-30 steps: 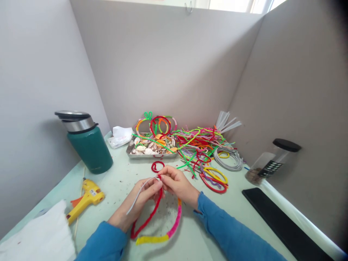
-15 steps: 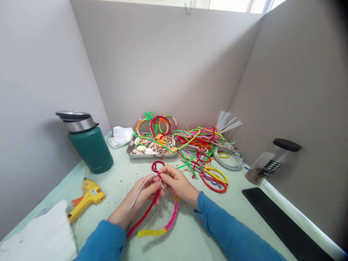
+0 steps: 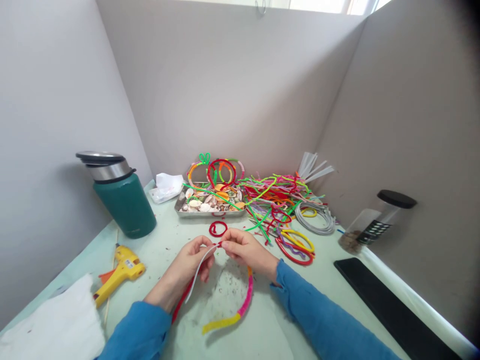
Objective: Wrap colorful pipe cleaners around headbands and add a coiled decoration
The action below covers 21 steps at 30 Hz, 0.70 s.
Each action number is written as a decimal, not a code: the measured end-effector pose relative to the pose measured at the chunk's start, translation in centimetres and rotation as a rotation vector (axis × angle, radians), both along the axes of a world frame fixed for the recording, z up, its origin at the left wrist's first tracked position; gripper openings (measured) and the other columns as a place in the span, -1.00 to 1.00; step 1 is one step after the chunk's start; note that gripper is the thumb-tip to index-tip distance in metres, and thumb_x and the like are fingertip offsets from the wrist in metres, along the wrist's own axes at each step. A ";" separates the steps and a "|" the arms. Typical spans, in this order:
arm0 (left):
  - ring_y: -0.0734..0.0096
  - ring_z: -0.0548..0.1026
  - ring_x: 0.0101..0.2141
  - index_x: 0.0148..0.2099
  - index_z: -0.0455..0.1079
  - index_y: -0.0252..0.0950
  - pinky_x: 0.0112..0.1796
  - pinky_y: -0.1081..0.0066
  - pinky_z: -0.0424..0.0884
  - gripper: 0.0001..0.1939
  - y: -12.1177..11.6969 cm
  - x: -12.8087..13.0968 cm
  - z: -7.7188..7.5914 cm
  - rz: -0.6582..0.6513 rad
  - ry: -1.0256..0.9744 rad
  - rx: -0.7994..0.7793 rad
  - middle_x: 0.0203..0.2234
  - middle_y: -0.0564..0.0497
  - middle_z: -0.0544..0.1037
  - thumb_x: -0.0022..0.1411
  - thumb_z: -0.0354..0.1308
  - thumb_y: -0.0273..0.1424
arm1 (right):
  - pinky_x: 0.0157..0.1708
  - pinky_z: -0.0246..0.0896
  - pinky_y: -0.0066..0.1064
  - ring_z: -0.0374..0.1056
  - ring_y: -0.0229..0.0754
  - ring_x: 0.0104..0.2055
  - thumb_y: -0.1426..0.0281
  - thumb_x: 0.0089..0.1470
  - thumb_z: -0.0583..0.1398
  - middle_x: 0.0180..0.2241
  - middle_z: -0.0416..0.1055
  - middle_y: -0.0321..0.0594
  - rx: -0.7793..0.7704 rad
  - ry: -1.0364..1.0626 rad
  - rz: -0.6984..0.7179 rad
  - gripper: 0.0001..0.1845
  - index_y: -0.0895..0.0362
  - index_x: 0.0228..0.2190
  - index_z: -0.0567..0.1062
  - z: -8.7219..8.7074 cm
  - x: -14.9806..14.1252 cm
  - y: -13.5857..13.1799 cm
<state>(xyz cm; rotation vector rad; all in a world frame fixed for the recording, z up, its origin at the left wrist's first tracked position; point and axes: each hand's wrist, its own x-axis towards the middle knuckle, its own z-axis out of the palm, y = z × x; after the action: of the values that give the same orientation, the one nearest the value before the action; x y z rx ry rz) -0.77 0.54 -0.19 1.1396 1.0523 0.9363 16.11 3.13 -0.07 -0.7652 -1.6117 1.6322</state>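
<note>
A thin grey wire (image 3: 195, 277) curves between my two hands, partly wrapped in pipe cleaner. Its wrapped end (image 3: 245, 301), in yellow, pink and orange, arcs out below my right hand (image 3: 245, 250). That hand pinches the wire, thumb against fingers, where a bit of red wrapping shows. Close beside it, my left hand (image 3: 193, 260) has its fingers closed on a red pipe cleaner (image 3: 181, 302), whose tail hangs down behind the bare wire toward the left sleeve. Just beyond the fingertips lies a small red pipe-cleaner coil (image 3: 218, 229).
Behind stands a metal tray (image 3: 210, 215) of shells, with decorated hoops (image 3: 221, 172). To its right are piled pipe cleaners (image 3: 277, 192), a wire coil (image 3: 317, 230) and scissors (image 3: 300, 240). A bottle (image 3: 125, 205), glue gun (image 3: 122, 270) and cloth (image 3: 56, 320) sit left; a jar (image 3: 378, 220) right.
My left hand has moved slightly left, away from my right hand. The red tail has swung left behind the wire, and the yellow-pink wrapped end has shifted right and down.
</note>
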 end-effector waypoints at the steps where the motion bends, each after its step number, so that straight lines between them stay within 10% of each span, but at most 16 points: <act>1: 0.66 0.13 -0.84 -0.40 0.15 -0.25 -0.76 0.59 0.08 -0.66 0.0 0.0 0.1 0.022 0.014 -0.006 -0.79 0.26 0.28 -0.01 0.19 -0.15 | -0.74 -0.23 -0.58 -0.08 -0.44 -0.70 0.27 -0.01 0.16 -0.67 0.13 -0.47 -0.004 -0.017 0.015 -0.81 0.15 -0.43 0.30 0.1 0.1 0.0; 21: 0.58 0.19 -0.64 -0.48 0.34 -0.35 -0.59 0.55 0.06 -0.76 0.4 -0.2 -0.5 0.122 0.422 0.225 -0.69 0.14 0.34 -0.07 0.18 -0.25 | -0.74 -0.14 -0.60 0.03 -0.45 -0.76 0.41 -0.02 0.10 -0.74 0.21 -0.45 0.082 -0.430 -0.016 -0.92 0.16 -0.50 0.35 -0.8 0.0 0.2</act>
<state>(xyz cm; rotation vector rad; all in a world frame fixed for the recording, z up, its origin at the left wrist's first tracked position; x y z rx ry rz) -1.02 0.96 -0.73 1.5177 1.3934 0.9489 16.07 3.31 -0.87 -1.1396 -1.9458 1.4444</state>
